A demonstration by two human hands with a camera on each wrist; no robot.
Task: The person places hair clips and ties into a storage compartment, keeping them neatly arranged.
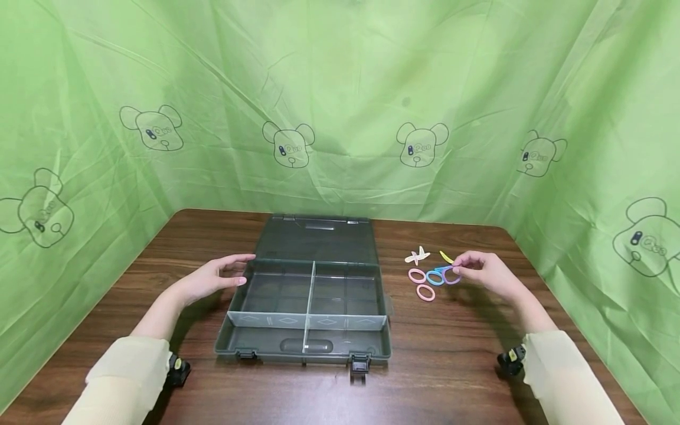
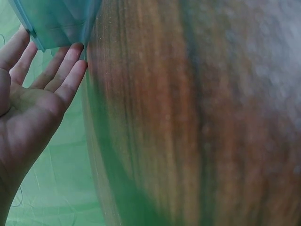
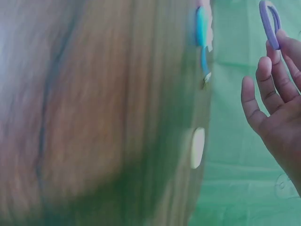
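Observation:
In the head view my right hand (image 1: pixel 486 273) pinches a purple hair tie (image 1: pixel 451 277) between thumb and fingertips. The right wrist view shows this purple ring (image 3: pixel 269 23) raised off the table. A blue hair tie (image 1: pixel 434 279) lies just left of it, beside a thin blue clip (image 1: pixel 441 268). Two pink hair ties (image 1: pixel 417 275) are further left. My left hand (image 1: pixel 212 277) is at the left side of a dark see-through divided case (image 1: pixel 223 336), fingers extended. Its fingertips meet the case wall (image 2: pixel 61 28) in the left wrist view.
The case's lid (image 1: pixel 319 239) lies folded back behind it, and a latch (image 1: pixel 359 364) sticks out in front. Pale star-shaped clips (image 1: pixel 417 255) and a yellow clip (image 1: pixel 446 257) lie behind the rings. Green curtain (image 1: pixel 340 88) surrounds the wooden table (image 1: pixel 441 366).

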